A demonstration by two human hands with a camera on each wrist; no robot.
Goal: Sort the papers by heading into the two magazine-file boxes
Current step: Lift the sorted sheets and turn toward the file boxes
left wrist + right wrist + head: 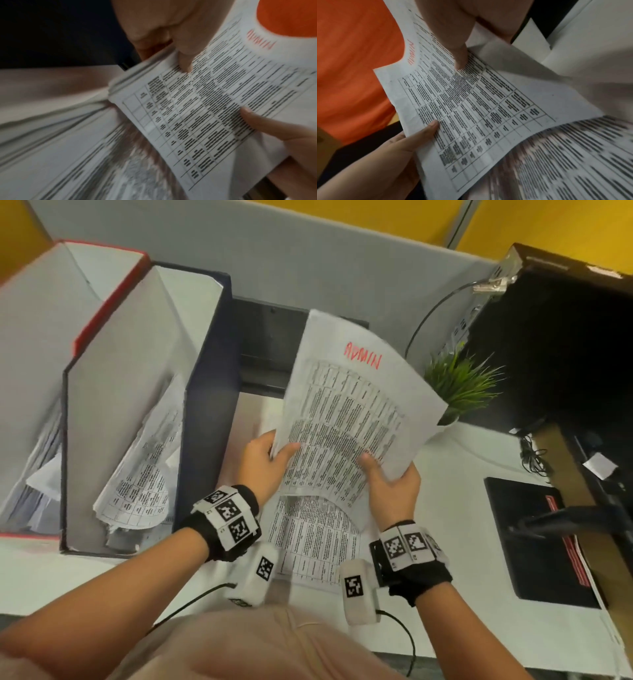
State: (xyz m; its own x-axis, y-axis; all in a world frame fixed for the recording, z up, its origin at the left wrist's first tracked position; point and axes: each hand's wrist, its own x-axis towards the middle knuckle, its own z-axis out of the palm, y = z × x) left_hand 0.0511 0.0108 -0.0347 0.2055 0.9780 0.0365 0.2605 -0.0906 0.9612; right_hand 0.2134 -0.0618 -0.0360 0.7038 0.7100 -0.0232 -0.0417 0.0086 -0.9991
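A printed table sheet headed ADMIN in red is held up over the desk, tilted right. My left hand pinches its left edge, thumb on top; in the left wrist view that thumb presses the sheet, with several paper edges showing under it. My right hand pinches the bottom right corner, thumb on the print. The dark blue file box stands left of the hands with curled papers inside. A red file box sits beyond it at far left. More printed papers lie below.
A small green plant stands just right of the raised sheet. A black computer case and a black notebook occupy the right side. A black tray sits against the grey partition behind. Cables trail from both wrist cameras.
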